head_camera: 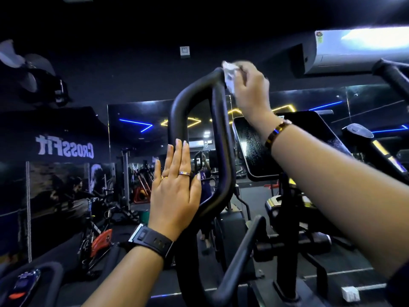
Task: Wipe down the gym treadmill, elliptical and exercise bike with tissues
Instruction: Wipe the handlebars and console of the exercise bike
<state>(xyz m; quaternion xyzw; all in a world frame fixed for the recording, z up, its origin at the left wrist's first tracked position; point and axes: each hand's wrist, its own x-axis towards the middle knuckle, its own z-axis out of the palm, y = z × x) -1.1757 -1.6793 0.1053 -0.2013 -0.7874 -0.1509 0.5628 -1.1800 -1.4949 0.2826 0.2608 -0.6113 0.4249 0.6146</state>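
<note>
A black looped handlebar (pixel 218 134) of the elliptical rises in the middle of the head view. My right hand (pixel 251 85) grips a crumpled white tissue (pixel 230 75) and holds it against the top of that loop. My left hand (pixel 174 187), fingers straight and together, presses flat against the loop's left bar lower down. The machine's dark console screen (pixel 252 147) stands just right of the loop, partly hidden by my right forearm.
A second black handle (pixel 391 74) sticks in at the upper right. Another machine's console (pixel 24 282) sits at the bottom left. A mirror wall ahead reflects exercise bikes (pixel 97 229), neon lights and a person. An air conditioner (pixel 354 49) hangs at the top right.
</note>
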